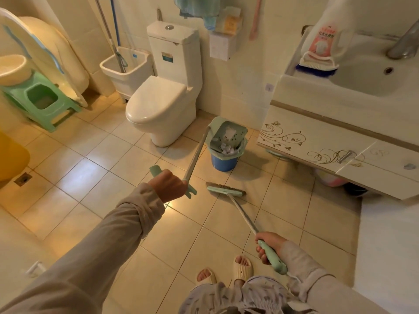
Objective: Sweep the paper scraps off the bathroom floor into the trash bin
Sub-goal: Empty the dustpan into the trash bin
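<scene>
My left hand grips the green handle of a long-handled dustpan. The pan is raised and tilted mouth-down over the blue trash bin, which has a green liner. White paper scraps lie inside the bin, and one pale scrap still clings to the pan's inner face. My right hand holds the green grip of a broom. Its brush head rests on the tiled floor in front of the bin. I see no scraps on the floor tiles.
A white toilet stands left of the bin. The vanity cabinet with sink juts out on the right. A green stool and a mop sink are at the back left. My slippered feet are near the bottom.
</scene>
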`<state>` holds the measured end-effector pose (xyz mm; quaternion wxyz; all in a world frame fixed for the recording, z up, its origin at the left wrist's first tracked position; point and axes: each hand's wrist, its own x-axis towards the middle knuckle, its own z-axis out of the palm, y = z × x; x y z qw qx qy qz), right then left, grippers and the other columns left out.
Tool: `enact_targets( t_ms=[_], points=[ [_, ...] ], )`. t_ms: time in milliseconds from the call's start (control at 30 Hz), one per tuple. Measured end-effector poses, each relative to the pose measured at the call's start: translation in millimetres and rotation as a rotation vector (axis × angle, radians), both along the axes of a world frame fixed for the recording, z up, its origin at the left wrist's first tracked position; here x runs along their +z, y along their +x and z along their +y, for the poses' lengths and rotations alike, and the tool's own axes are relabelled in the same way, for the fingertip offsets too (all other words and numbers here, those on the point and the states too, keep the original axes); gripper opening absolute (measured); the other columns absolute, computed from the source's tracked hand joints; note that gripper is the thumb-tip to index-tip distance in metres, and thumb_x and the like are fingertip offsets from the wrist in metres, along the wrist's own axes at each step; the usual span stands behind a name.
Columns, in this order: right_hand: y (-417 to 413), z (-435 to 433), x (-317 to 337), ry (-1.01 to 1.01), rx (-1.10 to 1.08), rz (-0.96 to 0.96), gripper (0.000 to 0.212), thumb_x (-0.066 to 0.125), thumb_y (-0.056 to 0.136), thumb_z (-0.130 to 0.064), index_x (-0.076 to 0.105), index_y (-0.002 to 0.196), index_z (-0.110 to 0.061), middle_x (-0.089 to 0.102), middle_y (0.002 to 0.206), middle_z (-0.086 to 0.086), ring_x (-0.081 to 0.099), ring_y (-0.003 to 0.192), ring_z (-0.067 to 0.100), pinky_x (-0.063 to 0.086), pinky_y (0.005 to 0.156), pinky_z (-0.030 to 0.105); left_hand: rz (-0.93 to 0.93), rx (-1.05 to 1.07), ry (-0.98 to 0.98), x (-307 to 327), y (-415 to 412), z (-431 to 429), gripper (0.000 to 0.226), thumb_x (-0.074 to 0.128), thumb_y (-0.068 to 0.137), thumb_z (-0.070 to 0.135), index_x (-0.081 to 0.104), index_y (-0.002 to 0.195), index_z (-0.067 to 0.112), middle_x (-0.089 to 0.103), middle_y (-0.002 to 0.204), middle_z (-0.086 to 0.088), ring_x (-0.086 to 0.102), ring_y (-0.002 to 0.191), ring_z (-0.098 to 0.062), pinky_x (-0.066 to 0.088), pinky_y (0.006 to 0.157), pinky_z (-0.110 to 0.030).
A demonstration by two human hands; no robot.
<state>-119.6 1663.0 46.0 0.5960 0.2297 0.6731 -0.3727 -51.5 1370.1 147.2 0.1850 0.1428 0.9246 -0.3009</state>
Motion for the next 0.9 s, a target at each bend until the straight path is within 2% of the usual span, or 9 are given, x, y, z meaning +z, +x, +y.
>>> enact_targets(
  t_ms=[133,233,367,567,700,833,900],
  points=[
    [-2,1,3,-0.016,-0.007,-0.007,0.039,0.036,0.093,-0.018,0.035,0.055,-0.012,0.034,0.056,0.004,0.032,0.026,0.009,0.029,0.030,0.013,0.014,-0.042,-0.031,19,-17,-6,0.023,0.046,0.099,0.021,0.052,0.110,0.002,0.070,0.092,-0.005,0.070,0.083,-0.018,0.047,0.071,-0.025],
    [-4,0,6,-0.021,0.004,0.005,0.039,0.034,0.094,-0.017,0.032,0.055,-0.013,0.032,0.056,0.003,0.030,0.028,0.009,0.027,0.031,0.014,0.029,-0.071,-0.057,38,-31,-5,0.026,0.049,0.097,0.023,0.054,0.112,0.002,0.071,0.096,-0.007,0.071,0.087,-0.020,0.052,0.077,-0.026],
    [-5,1,9,-0.040,-0.008,0.024,0.038,0.034,0.094,-0.016,0.029,0.055,-0.014,0.030,0.057,0.002,0.028,0.030,0.009,0.026,0.032,0.015,0.048,0.004,-0.035,51,-38,0,0.027,0.050,0.097,0.024,0.056,0.112,0.002,0.072,0.099,-0.009,0.072,0.091,-0.023,0.054,0.081,-0.029],
    [-4,3,8,-0.040,0.002,0.007,0.039,0.034,0.093,-0.016,0.031,0.055,-0.013,0.029,0.057,0.003,0.028,0.028,0.009,0.027,0.031,0.014,0.058,-0.049,-0.030,41,-28,0,0.027,0.048,0.098,0.022,0.053,0.112,0.000,0.071,0.093,-0.007,0.072,0.085,-0.019,0.053,0.080,-0.026],
    [-1,2,8,-0.028,0.005,-0.006,0.038,0.035,0.093,-0.014,0.033,0.054,-0.012,0.031,0.056,0.004,0.030,0.022,0.010,0.028,0.030,0.013,0.013,-0.074,-0.005,23,-18,7,0.025,0.045,0.099,0.020,0.052,0.112,0.000,0.070,0.092,-0.007,0.070,0.084,-0.018,0.047,0.073,-0.024],
    [0,3,10,-0.006,0.009,0.011,0.039,0.037,0.093,-0.013,0.035,0.053,-0.011,0.037,0.044,0.004,0.032,0.022,0.010,0.030,0.030,0.013,-0.061,-0.064,0.004,8,-9,17,0.026,0.043,0.099,0.017,0.050,0.115,-0.002,0.069,0.099,-0.011,0.070,0.093,-0.023,0.051,0.082,-0.029],
    [1,3,10,-0.004,-0.007,0.017,0.039,0.037,0.093,-0.012,0.035,0.054,-0.012,0.036,0.041,0.003,0.032,0.019,0.010,0.030,0.029,0.012,-0.055,-0.065,0.003,9,-9,17,0.025,0.042,0.100,0.017,0.049,0.115,-0.002,0.070,0.098,-0.010,0.070,0.091,-0.023,0.051,0.080,-0.029]
  ],
)
